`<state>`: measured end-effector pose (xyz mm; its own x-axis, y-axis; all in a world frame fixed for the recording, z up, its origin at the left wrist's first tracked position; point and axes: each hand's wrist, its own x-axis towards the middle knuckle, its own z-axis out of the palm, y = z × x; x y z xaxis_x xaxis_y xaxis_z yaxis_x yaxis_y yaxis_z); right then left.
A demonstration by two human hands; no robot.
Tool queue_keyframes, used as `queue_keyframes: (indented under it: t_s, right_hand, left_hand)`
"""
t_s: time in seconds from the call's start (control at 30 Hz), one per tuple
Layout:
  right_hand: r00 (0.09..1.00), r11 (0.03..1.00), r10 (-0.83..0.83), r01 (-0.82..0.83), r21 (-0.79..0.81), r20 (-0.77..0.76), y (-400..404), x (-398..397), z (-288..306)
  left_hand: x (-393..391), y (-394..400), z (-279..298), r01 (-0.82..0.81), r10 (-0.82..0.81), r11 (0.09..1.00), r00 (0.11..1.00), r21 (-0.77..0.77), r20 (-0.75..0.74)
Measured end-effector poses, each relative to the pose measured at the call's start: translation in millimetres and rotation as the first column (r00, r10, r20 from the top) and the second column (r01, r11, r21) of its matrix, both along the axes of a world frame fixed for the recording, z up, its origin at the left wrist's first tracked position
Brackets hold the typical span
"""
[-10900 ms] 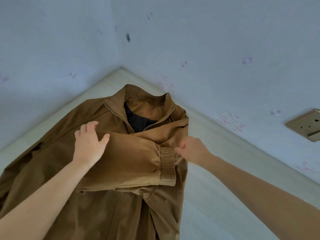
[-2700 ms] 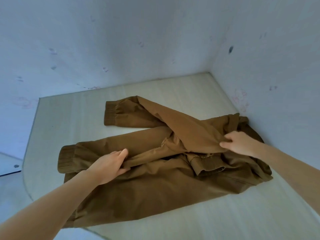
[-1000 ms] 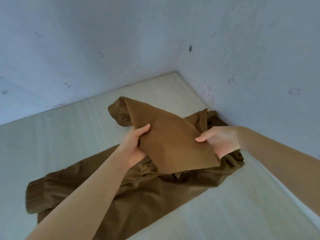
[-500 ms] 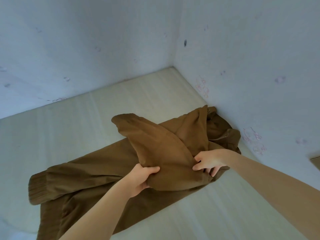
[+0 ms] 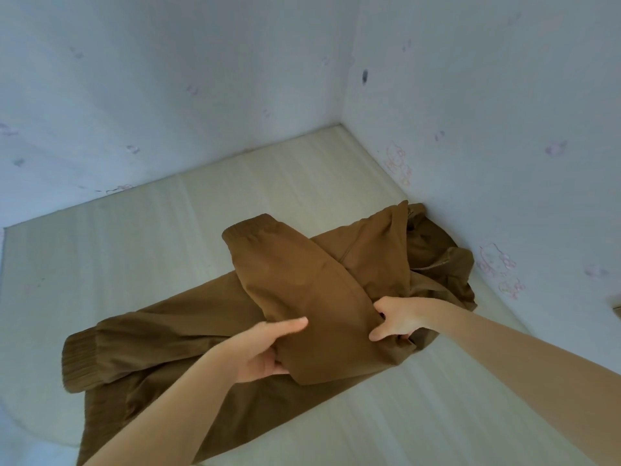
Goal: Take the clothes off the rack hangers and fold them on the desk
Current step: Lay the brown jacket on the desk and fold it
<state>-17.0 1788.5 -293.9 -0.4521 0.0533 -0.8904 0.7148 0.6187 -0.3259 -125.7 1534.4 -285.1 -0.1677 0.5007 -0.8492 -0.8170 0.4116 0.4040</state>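
Brown jacket (image 5: 208, 334) lies spread on the pale table (image 5: 141, 243), in the corner where the two light walls meet. Collar end is bunched against the right wall (image 5: 504, 129), ribbed hem (image 5: 80, 361) points toward the left front of the table.

One sleeve (image 5: 302, 287) is folded across the jacket body, its ribbed cuff (image 5: 252, 227) pointing away from me toward the back wall (image 5: 168, 95). Both my hands are on the near end of this sleeve.

My left hand (image 5: 265, 348): grip is grasping the sleeve's left edge, thumb on top of the fabric, other fingers tucked underneath. Forearm comes in from bottom left over the jacket body.

My right hand (image 5: 400, 319): grip is clenched on the sleeve's right edge, fingers curled into the cloth, thumb pointing down toward the table. Forearm comes in from bottom right.

The near part of the sleeve looks slightly lifted between my two hands; cannot tell if its lowest corner touches the jacket or table beneath.

Faint pink drawings (image 5: 497, 264) on the right wall just beside the collar end. Small dark spot (image 5: 365, 76) higher up near the wall corner.
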Motion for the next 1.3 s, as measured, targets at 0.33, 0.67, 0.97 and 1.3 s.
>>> queue_keyframes:
  t_s: [0.33, 0.67, 0.97, 1.3]
  right_hand:
    - [0.705, 0.969, -0.049, 0.204, 0.136, -0.708, -30, -61, 31]
    - [0.886, 0.818, -0.448, 0.355, -0.453, -0.115, -34, -97, -2]
    - [0.763, 0.58, -0.619, 0.605, -0.546, 0.187, -14, -110, -3]
    - [0.734, 0.674, -0.679, 0.637, -0.373, 0.027, -4, -71, 33]
  left_hand:
    - [-103, -5, 0, -0.219, 0.168, 0.968, 0.927, -0.121, -0.336]
    - [-151, 26, -18, -0.458, 0.407, 0.889, 0.808, -0.021, -0.425]
    - [-128, 20, 25, 0.121, 0.001, 0.992, 0.245, 0.032, -0.97]
    - [-65, -24, -1, 0.632, -0.368, 0.302, -0.613, -0.714, -0.699]
